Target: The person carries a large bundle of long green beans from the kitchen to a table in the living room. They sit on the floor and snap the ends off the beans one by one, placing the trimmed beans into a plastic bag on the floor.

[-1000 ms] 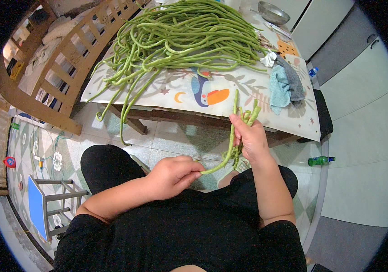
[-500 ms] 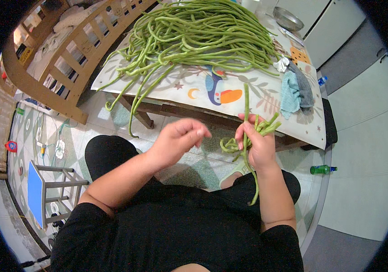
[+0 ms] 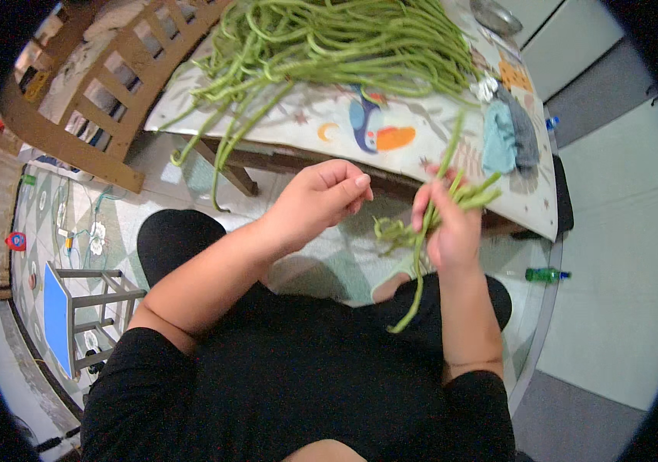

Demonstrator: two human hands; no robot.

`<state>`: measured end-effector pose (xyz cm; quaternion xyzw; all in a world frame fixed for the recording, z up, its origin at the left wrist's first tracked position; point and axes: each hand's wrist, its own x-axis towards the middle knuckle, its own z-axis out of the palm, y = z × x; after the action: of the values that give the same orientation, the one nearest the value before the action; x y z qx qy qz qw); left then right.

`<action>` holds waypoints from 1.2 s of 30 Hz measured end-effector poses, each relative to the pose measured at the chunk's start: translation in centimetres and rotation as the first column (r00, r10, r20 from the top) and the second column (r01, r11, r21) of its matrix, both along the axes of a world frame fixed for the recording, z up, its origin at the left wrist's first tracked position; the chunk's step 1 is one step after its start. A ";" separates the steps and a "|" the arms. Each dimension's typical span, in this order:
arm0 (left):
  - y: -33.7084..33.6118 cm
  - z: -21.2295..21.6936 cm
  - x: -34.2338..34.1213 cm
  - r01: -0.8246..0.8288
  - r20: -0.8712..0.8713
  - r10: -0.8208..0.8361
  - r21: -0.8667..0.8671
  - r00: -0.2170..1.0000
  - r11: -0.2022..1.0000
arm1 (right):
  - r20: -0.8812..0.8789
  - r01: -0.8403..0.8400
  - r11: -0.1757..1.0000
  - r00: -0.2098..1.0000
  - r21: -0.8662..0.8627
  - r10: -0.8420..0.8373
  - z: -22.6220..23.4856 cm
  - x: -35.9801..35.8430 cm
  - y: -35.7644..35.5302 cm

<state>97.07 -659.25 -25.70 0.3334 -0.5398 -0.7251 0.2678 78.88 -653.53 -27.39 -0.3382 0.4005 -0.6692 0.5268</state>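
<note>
Long beans [image 3: 344, 54] lie heaped on the bench [image 3: 290, 138], far side. Left hand [image 3: 310, 200] curls, thumb against its fingers; to its right, the right hand [image 3: 456, 239] grips a bean bunch [image 3: 479, 199]. Farther right stands out a green bottle [image 3: 542, 275], its markings too small to read.

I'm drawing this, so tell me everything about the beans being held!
The held beans are a small green bunch, thin and smooth-looking though slightly blurred. Some ends stick out right, others curl left; one longer bean seems to slant from upper right to lower left. The right grip holds their middle in front of the table, hiding part.
</note>
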 end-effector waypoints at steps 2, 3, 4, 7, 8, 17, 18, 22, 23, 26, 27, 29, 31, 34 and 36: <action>0.0 -2.1 -0.2 0.048 0.020 -0.051 0.135 0.998 0.990 | 0.084 0.126 0.992 0.988 0.016 -0.127 0.3 -1.1 -0.4; 0.1 -3.7 0.0 0.067 0.011 -0.071 0.222 0.997 0.973 | 0.134 0.164 0.984 0.976 0.065 -0.171 0.3 -1.6 -0.4; 0.2 -4.8 0.1 0.102 0.011 -0.110 0.272 0.994 0.957 | 0.186 0.198 0.974 0.959 0.107 -0.215 0.3 -2.3 -0.5; 1.0 -6.7 0.3 0.211 0.043 -0.241 0.350 0.970 0.913 | 0.291 0.219 0.963 0.921 0.159 -0.258 0.4 -3.5 -0.3; 1.5 -6.9 0.3 0.256 0.046 -0.291 0.357 0.956 0.898 | 0.310 0.234 0.958 0.910 0.164 -0.276 0.2 -3.9 -0.3; 4.5 -4.1 -0.8 0.608 0.112 -0.634 0.198 0.765 0.769 | 0.294 0.381 0.915 0.867 0.132 -0.403 -0.3 -4.6 -0.9; 4.7 -4.3 -1.0 0.630 0.134 -0.651 0.172 0.747 0.758 | 0.286 0.393 0.910 0.864 0.134 -0.415 -0.3 -4.5 -0.9; 5.3 -5.5 -1.8 0.611 0.061 -0.657 0.312 0.751 0.728 | 0.273 0.412 0.904 0.862 0.112 -0.427 -0.2 -4.3 -1.0; 5.3 -5.7 -1.8 0.603 -0.008 -0.652 0.387 0.758 0.697 | 0.274 0.404 0.909 0.867 0.103 -0.417 -0.3 -4.3 -0.9; 5.3 -5.8 -1.6 0.552 -0.084 -0.598 0.502 0.797 0.665 | 0.272 0.401 0.911 0.870 0.096 -0.411 -0.5 -4.5 -0.9; 5.3 -5.7 -1.6 0.530 -0.087 -0.576 0.524 0.813 0.667 | 0.270 0.402 0.910 0.870 0.096 -0.413 -0.5 -4.6 -0.9; 5.2 -5.4 -1.3 0.533 -0.131 -0.569 0.565 0.811 0.630 | 0.275 0.414 0.905 0.863 0.097 -0.424 -0.7 -4.8 -0.9; 5.0 -5.2 -1.0 0.562 -0.176 -0.579 0.570 0.796 0.599 | 0.283 0.426 0.899 0.854 0.102 -0.437 -0.7 -5.1 -1.0; 4.9 -4.8 -0.7 0.628 -0.223 -0.622 0.534 0.751 0.566 | 0.281 0.446 0.889 0.845 0.101 -0.455 -0.6 -5.3 -1.1; 4.8 -4.9 -0.5 0.655 -0.229 -0.650 0.523 0.725 0.546 | 0.258 0.456 0.886 0.849 0.084 -0.462 -0.7 -5.3 -1.1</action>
<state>96.60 -654.49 -30.63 0.1699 -0.3803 -0.8997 -0.1309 73.59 -654.60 -28.05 -0.1329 0.4001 -0.8114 0.4047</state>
